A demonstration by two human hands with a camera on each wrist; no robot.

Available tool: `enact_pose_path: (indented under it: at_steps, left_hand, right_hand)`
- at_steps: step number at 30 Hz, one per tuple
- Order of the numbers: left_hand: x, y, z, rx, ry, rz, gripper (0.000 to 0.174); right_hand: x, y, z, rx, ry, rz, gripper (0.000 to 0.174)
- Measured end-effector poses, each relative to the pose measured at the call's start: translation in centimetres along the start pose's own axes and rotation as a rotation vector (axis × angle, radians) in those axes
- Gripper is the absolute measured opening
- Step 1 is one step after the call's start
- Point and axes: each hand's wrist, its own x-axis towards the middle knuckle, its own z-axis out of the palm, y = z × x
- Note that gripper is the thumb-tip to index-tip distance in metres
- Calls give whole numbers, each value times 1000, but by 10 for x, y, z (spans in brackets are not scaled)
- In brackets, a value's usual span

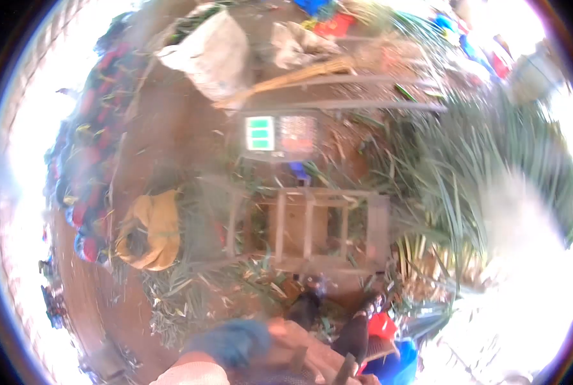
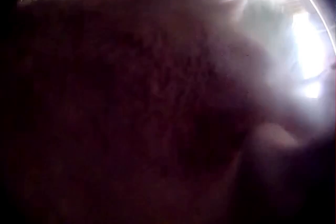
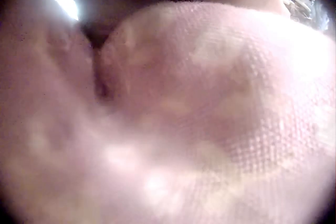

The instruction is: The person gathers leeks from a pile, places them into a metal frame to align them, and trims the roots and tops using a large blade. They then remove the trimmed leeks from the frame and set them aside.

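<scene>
Filling R-wrist view, pink woven cloth (image 3: pixel 220 129); grips unreadable.

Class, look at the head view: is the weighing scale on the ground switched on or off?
Probably on: the scale shows three bright green panels that look lit, though blur hides any digits.

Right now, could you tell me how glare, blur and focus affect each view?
Head view: fisheye-bent, blown white at left and right, soft, yet the weighing scale and wooden frame are readable. Left wrist view: nearly black, blocked close up, glare top right. Right wrist view: filled by out-of-focus pinkish woven fabric.
</scene>
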Motion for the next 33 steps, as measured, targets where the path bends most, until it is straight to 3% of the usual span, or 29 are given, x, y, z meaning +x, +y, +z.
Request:
enact_pose_path:
  at_steps: [4, 7, 8, 10, 12, 13, 14, 16, 17, 18, 19, 20, 21, 22, 24, 25, 27, 29, 31, 33]
  left_hand:
    - [-33, -20, -39, -894, -587, -120, 28]
    - [-109, 47, -107, -454, -402, 486, 24]
    - [-108, 38, -99, -581, -604, 62, 22]
    - [-142, 98, -135, -366, -664, -96, 16]
    - [-140, 91, -112, -494, -678, -210, 18]
    - [-142, 80, -105, -561, -679, -290, 19]
    - [-139, 81, -105, -516, -759, -256, 20]
    - [-101, 105, -100, -446, -911, -167, 21]
    - [-90, 128, -103, -592, -933, -281, 23]
    - [-76, 151, -104, -650, -924, -443, 23]
    - [-61, 177, -105, -706, -901, -609, 24]
    - [-43, 168, -99, -498, -942, -317, 25]
    - [-25, 160, -94, -281, -917, -36, 27]
    - [-11, 182, -95, -449, -863, -83, 26]
    - [26, 163, -83, -404, -635, 98, 22]
    - [44, 154, -76, -364, -513, 179, 21]
    - [67, 198, -66, -431, -331, 184, 21]
    - [90, 223, -46, -742, -308, 28, 22]
    - [109, 243, -29, -718, -382, 38, 23]
    - [131, 256, -18, -721, -448, 41, 26]
  right_hand:
    - [-61, 2, -21, 142, -174, 3, 30]
    - [-96, 8, -30, 287, -296, -10, 29]
    - [-100, 13, -34, 326, -322, -15, 29]
    - [-103, 21, -42, 392, -360, 30, 29]
    - [-109, 21, -52, 434, -449, 168, 25]
    - [-105, 33, -46, 491, -536, 73, 25]
    - [-99, 54, -43, 551, -626, -34, 26]
    - [-85, 87, -47, 534, -501, 56, 28]
    - [-77, 104, -48, 528, -438, 101, 28]
    - [-52, 154, -31, 654, -68, -753, 34]
    - [-35, 177, -27, 796, -218, -281, 33]
    - [-17, 201, -23, 969, -269, 225, 32]
    - [15, 226, -4, 720, -104, 523, 29]
    - [40, 264, 18, 131, 132, 291, 28]
    - [85, 297, 37, -218, 302, 104, 32]
    - [115, 286, 26, -274, 185, 229, 38]
    - [169, 300, 29, -399, 194, 181, 39]
    - [223, 316, 36, -442, 295, 149, 33]
    - [251, 310, 24, -552, 312, 114, 32]
    - [280, 316, 28, -628, 257, 228, 31]
